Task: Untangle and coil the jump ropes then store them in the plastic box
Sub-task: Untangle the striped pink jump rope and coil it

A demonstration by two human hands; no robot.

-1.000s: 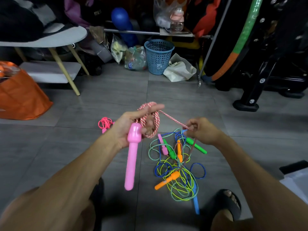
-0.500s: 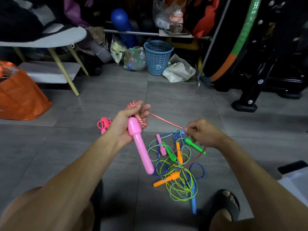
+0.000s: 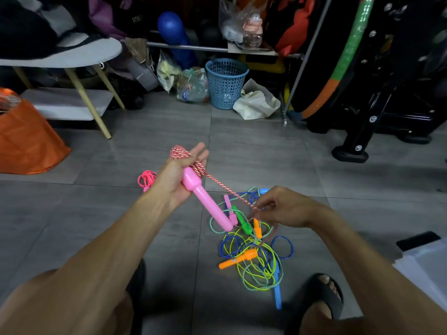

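My left hand is raised palm-up over the floor. The red-and-white rope is wound in several loops around its straight fingers. The rope's big pink handle lies across the palm and points down to the right. From the coil the rope runs taut down to my right hand, which pinches it just above a tangled pile of ropes. The pile lies on the floor and holds blue, green and yellow cords with orange, green, pink and blue handles. A coiled pink rope lies on the floor, partly behind my left wrist.
A pale box-like object shows at the right edge. My sandalled foot is beside the pile. An orange bag sits at left, a white table's leg stands behind it, and a blue basket and exercise gear stand at the back.
My left hand has turned palm-up and its fingers have straightened inside the coil. The pink handle has swung right. My right hand has dropped lower along the rope, closer to the pile.
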